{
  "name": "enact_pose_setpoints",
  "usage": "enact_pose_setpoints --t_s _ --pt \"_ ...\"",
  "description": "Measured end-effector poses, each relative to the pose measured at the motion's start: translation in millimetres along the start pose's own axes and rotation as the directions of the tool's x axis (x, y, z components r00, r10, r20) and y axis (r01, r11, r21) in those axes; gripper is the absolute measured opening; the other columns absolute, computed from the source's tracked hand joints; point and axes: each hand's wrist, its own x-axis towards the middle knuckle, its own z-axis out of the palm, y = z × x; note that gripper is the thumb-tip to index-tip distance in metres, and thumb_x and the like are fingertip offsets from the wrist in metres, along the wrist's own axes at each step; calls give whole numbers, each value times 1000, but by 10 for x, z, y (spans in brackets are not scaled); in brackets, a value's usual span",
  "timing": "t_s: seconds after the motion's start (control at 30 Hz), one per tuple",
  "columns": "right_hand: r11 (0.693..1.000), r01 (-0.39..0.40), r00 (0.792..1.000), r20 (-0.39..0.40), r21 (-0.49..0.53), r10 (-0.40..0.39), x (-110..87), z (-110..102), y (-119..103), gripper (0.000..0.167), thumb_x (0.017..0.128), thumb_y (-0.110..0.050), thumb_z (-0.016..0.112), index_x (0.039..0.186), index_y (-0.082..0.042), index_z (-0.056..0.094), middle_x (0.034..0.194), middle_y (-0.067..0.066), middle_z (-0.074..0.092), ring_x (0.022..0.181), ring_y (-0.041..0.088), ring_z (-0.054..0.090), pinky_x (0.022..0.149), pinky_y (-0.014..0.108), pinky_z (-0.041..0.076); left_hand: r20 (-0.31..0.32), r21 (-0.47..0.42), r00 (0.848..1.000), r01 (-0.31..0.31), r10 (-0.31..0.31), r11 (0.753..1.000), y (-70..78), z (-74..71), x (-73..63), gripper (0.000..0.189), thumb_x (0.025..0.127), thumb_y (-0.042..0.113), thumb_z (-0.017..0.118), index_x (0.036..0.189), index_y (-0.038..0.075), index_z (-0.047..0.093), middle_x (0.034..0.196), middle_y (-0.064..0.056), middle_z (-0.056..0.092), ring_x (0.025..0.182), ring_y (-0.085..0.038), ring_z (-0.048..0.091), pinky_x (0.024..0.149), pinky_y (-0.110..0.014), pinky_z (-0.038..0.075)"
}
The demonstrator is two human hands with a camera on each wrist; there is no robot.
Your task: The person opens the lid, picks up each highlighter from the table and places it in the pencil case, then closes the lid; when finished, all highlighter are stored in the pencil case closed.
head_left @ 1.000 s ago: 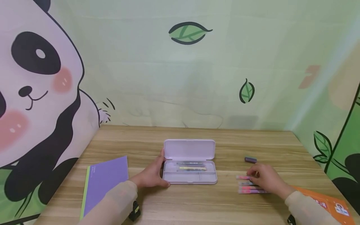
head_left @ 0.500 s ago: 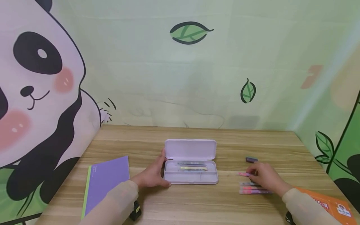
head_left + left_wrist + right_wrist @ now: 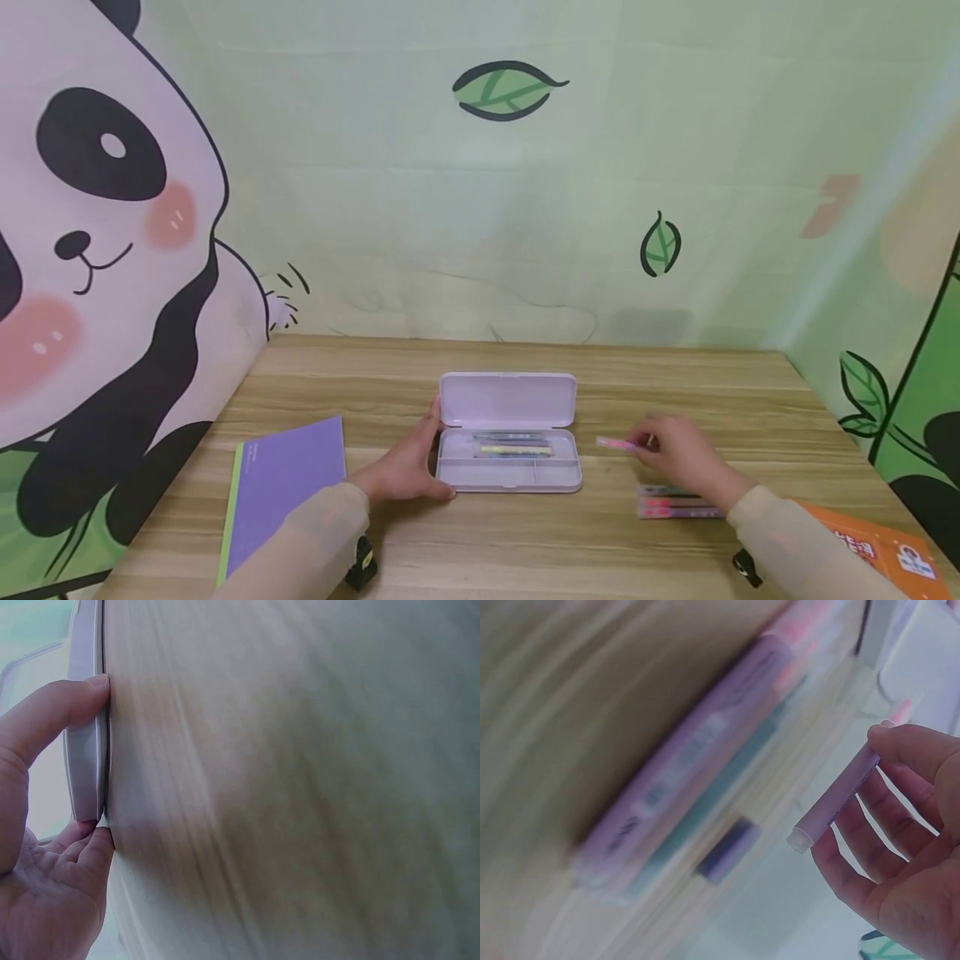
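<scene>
A white pencil case (image 3: 480, 473) lies with its lid up in the middle of the table, several pens (image 3: 515, 451) in its back compartment. At its left end my left hand (image 3: 405, 462) grips it, thumb at the front corner and fingers round the back; the left wrist view shows the thumb (image 3: 71, 705) against its side wall. My right hand (image 3: 686, 454) pinches a highlighter (image 3: 838, 796) with a purple barrel and pink tip, held between case and pen row. Several more highlighters (image 3: 675, 507) lie side by side below that hand.
A purple notebook (image 3: 288, 483) lies at the left, partly under the left sleeve. An orange book (image 3: 892, 550) is at the right, partly beneath the right sleeve. In the right wrist view a small dark block (image 3: 730, 850) lies beyond the pen row.
My right hand has lifted the pink-tipped highlighter off the row and moved it left and back toward the case, now covering the dark block in the head view. My left hand stays put.
</scene>
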Motion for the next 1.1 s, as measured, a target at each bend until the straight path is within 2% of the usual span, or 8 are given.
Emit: enact_pose_setpoints --t_s 0.5,0.7,1.0,1.1 --pt "999 41 999 16 10 -41 318 61 -335 5 80 -8 76 83 -11 73 74 -6 61 66 3 52 58 20 44 -1 10 1000 1 0 1000 16 -8 -9 137 64 17 90 153 6 -14 143 -16 40 133 -26 37 116 -46 24" --pt "997 78 997 16 20 -78 463 139 -460 3 81 -9 76 81 -10 72 73 -5 61 65 7 52 59 22 43 4 3 1000 8 -8 1000 39 -16 -20 137 65 17 89 153 6 -14 145 -17 38 134 -27 36 117 -48 23" --pt "986 161 986 39 39 -163 680 295 -619 5 79 -3 74 82 -6 72 74 0 63 68 11 56 61 22 46 -5 7 1000 -4 4 1000 47 -19 -27 136 64 17 90 153 5 -13 146 -18 38 135 -28 36 116 -48 24" --pt "986 164 985 54 26 -165 739 347 -689 5 78 -3 74 82 -6 72 74 1 63 70 12 57 63 23 47 -4 10 1000 -2 2 1000 48 -21 -26 136 65 17 90 153 6 -13 146 -18 37 135 -28 36 116 -47 24"
